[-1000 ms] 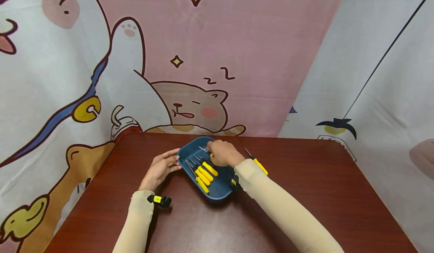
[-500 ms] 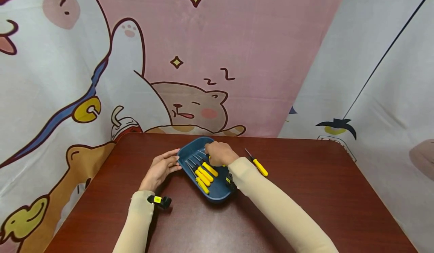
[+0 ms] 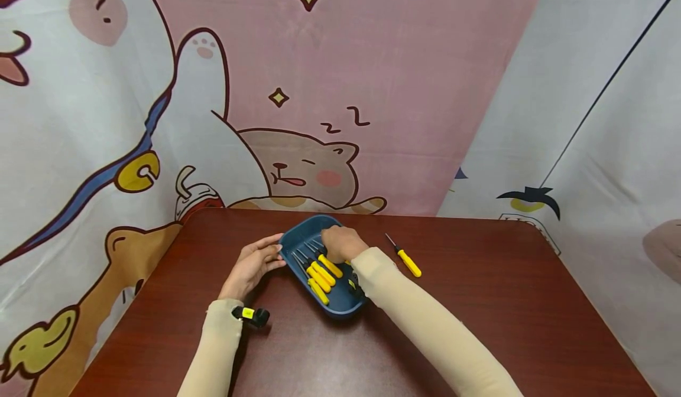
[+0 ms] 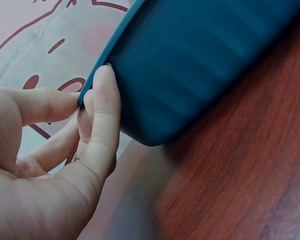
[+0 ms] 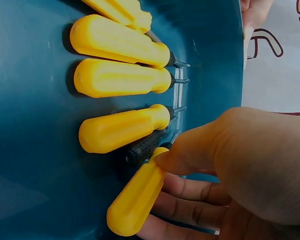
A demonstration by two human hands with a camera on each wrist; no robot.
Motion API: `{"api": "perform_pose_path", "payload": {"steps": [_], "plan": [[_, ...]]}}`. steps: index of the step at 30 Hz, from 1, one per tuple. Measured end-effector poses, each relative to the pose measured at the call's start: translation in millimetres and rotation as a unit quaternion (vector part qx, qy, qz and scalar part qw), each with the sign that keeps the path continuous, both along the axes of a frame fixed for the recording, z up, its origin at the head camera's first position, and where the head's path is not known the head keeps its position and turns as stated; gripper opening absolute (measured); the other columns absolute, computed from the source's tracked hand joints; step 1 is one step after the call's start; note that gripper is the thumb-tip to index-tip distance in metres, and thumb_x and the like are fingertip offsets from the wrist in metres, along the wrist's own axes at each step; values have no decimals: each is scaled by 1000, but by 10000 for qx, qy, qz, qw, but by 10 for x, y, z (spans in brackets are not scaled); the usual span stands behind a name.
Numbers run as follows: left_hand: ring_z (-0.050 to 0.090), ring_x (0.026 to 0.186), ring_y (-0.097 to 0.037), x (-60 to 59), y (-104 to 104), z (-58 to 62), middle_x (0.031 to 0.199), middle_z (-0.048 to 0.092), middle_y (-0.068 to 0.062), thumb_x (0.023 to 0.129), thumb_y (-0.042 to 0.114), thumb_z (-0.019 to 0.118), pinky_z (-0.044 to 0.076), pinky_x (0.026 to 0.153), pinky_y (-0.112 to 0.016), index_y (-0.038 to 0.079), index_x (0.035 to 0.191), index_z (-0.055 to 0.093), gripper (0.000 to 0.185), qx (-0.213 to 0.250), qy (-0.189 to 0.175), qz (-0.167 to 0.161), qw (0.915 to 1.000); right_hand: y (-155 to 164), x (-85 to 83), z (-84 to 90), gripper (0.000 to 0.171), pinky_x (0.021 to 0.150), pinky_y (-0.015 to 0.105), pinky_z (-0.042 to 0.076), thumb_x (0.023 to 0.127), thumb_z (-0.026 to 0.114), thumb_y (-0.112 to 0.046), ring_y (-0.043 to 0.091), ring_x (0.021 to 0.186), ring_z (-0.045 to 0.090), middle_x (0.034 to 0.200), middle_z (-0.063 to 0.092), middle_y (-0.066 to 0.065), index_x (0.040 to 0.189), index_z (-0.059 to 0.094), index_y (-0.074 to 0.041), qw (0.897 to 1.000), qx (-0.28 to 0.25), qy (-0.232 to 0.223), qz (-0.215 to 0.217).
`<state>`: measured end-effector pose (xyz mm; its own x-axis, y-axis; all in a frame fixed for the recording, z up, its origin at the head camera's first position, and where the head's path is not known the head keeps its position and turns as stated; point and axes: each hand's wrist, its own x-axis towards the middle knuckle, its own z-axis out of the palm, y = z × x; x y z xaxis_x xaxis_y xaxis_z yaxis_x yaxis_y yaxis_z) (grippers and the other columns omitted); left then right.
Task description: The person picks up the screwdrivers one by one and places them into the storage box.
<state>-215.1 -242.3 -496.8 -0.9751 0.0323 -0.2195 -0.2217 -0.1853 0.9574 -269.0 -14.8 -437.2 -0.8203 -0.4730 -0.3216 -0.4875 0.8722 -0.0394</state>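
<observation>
A dark blue plastic tray [image 3: 340, 309] sits at an angle on the table. Its left rim is pinched by my left hand [image 3: 255, 265], thumb on one side and fingers on the outer wall, as the left wrist view shows. My right hand [image 3: 343, 244] is inside the tray and holds a screwdriver [image 5: 135, 200] by its yellow handle, near the shaft end. Beside it lie several more yellow-handled screwdrivers [image 5: 122, 77] in a row, shafts pointing to the far end. A black ribbed handle [image 5: 141, 148] shows partly under the nearest one.
One more yellow-handled screwdriver [image 3: 409, 263] lies on the brown table [image 3: 511, 302], right of the tray. Behind the table's far edge hangs a cartoon-printed cloth [image 3: 415, 107].
My right hand has shifted left and slightly nearer inside the tray, closer to the row of screwdrivers. The left hand and the tray have stayed in place.
</observation>
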Motion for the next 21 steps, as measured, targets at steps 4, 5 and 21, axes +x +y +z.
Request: {"api": "perform_pose_path", "payload": {"steps": [4,5,21], "plan": [[66,77,-13,-2,-3,-3,106,70,-10,102,7,61,64,75,-29,1,147,52,46,19,-9,3,10000,-3,12,-7,57,83,32,61,94,75,-20,23,96,60,135,65,10,146,54,-9,9998,-83,-163,-102],[66,77,-13,-2,-2,-3,106,69,-11,101,7,61,64,75,-28,1,147,53,46,22,-9,7,10000,-2,13,-10,58,83,32,61,94,75,-19,23,96,60,136,64,11,147,54,-8,9996,-97,-221,-130],[66,77,-13,17,23,18,107,68,-12,102,6,60,64,75,-28,1,147,52,46,-23,66,17,10000,29,-9,-43,55,59,25,58,95,72,-14,22,80,65,129,61,12,146,51,-6,9932,-444,-850,-659]]}}
